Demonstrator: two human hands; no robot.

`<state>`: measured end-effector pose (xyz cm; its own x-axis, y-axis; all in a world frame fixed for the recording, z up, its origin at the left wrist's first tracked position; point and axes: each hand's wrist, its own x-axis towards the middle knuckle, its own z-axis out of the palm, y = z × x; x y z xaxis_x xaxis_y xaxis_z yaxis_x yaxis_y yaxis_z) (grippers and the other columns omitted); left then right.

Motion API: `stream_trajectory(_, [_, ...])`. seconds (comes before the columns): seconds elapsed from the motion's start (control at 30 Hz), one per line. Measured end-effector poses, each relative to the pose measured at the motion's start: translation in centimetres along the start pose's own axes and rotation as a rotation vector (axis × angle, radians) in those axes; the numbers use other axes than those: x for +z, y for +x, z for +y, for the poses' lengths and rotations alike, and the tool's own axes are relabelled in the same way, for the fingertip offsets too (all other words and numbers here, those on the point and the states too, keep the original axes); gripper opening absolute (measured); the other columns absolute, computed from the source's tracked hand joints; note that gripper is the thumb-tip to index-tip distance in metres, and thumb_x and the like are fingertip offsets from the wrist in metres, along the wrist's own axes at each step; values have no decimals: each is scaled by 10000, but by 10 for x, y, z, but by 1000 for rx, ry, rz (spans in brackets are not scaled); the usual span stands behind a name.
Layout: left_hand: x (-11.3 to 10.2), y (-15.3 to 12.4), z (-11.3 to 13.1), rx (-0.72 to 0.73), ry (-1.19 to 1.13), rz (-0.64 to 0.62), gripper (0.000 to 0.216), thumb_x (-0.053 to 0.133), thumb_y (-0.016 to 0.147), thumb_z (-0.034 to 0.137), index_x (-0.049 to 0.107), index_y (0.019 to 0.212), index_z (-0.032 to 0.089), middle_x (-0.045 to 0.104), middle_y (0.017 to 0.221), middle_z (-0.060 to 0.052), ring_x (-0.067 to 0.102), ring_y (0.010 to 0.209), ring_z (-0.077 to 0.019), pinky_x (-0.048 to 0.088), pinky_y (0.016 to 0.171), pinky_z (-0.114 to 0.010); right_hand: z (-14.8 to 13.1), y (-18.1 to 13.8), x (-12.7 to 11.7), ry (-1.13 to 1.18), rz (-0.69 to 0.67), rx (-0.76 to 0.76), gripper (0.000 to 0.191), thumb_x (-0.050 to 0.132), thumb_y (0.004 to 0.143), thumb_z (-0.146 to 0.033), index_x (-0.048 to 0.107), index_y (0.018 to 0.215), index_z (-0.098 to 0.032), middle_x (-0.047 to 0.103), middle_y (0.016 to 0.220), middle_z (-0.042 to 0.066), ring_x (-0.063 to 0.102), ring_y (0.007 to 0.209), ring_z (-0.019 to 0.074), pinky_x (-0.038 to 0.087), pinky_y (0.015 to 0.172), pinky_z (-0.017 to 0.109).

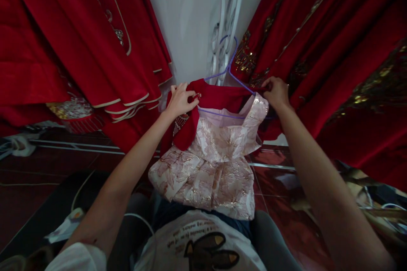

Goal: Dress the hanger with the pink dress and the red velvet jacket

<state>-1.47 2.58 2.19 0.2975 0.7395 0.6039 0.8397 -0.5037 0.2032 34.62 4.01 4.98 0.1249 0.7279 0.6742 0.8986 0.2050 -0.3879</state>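
Note:
A small pink brocade dress with gold sheen hangs on a purple wire hanger in front of my lap. A red garment with beaded trim lies across the hanger behind the dress, and part of it drapes over the dress's left shoulder. My left hand is closed on the red garment by that shoulder. At the hanger's right end, my right hand pinches a red edge of the same garment between thumb and fingers. The fabric between my hands is stretched across the hanger.
Red garments with pale piping hang on the left, and red ones with gold sequins on the right. White metal bars stand between them. A dark bench is at lower left; assorted clutter lies at lower right.

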Motion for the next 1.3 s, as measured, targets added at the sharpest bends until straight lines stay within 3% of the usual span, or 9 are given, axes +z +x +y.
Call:
stream_trajectory(0.13, [-1, -2, 0, -9, -12, 0, 166, 569, 823, 320, 641, 769, 180, 585, 1075, -137, 502, 1140, -362, 299, 984, -539, 12, -15, -42, -229, 65, -66, 162, 520, 675, -72, 622, 751, -172, 570, 905, 122, 506, 949, 257, 394, 821, 365])
stream_trajectory(0.3, [4, -6, 6, -21, 13, 22, 170, 561, 840, 321, 650, 806, 180, 586, 1098, -146, 491, 1161, -370, 294, 993, -544, -4, -50, -106, -328, 46, -158, 249, 466, 781, -167, 662, 912, -247, 615, 887, 113, 570, 897, 305, 434, 756, 430])
stream_trajectory(0.47, [10, -9, 11, -35, 28, 49, 180, 548, 853, 317, 655, 846, 174, 580, 1110, -160, 480, 1173, -382, 299, 987, -558, -27, -72, -135, -266, 6, 64, 254, 487, 737, -147, 656, 849, -301, 565, 664, 45, 545, 636, 235, 424, 708, 452])
stream_trajectory(0.63, [11, -17, 22, -53, 1, 49, 179, 540, 863, 316, 648, 826, 177, 580, 1093, -153, 480, 1165, -384, 307, 981, -566, -43, -84, -83, 516, -33, 491, 123, 468, 664, -193, 532, 744, -260, 464, 539, -12, 404, 433, 151, 350, 480, 328])
stream_trajectory(0.73, [14, -24, 31, -83, -5, 87, 187, 529, 874, 322, 638, 825, 179, 574, 1092, -158, 472, 1166, -395, 307, 973, -578, -71, -107, -25, 615, -54, 443, 131, 432, 625, -201, 495, 733, -241, 470, 574, -22, 414, 477, 142, 353, 501, 296])
stream_trajectory(0.87, [14, -28, 35, -126, 19, 114, 190, 537, 873, 344, 628, 843, 180, 575, 1095, -163, 476, 1167, -400, 322, 967, -580, -119, -140, 30, 787, -199, 180, 112, 384, 596, -194, 461, 672, -220, 506, 656, 0, 474, 641, 155, 399, 640, 286])
stream_trajectory(0.97, [10, -28, 32, -118, 23, 108, 184, 548, 870, 353, 624, 840, 188, 575, 1155, -157, 469, 1213, -393, 324, 997, -580, -132, -148, 38, 869, -226, 109, 119, 376, 606, -176, 447, 689, -223, 518, 700, 4, 475, 692, 161, 391, 677, 281])
stream_trajectory(1.1, [12, -44, 34, -87, -82, 178, 194, 476, 924, 355, 609, 923, 213, 454, 1424, -106, 345, 1388, -328, 251, 1128, -567, -113, -146, 28, 896, -239, 183, 109, 389, 590, -181, 427, 682, -226, 483, 686, -4, 443, 678, 160, 369, 654, 273])
stream_trajectory(1.3, [49, -94, 83, -93, -529, 246, 390, 260, 1012, 353, 397, 1366, 266, 293, 1578, -54, 278, 1461, -167, 280, 1213, -407, -99, -148, 35, 884, -297, 177, 136, 380, 566, -175, 452, 673, -217, 464, 652, -16, 420, 647, 148, 349, 639, 269])
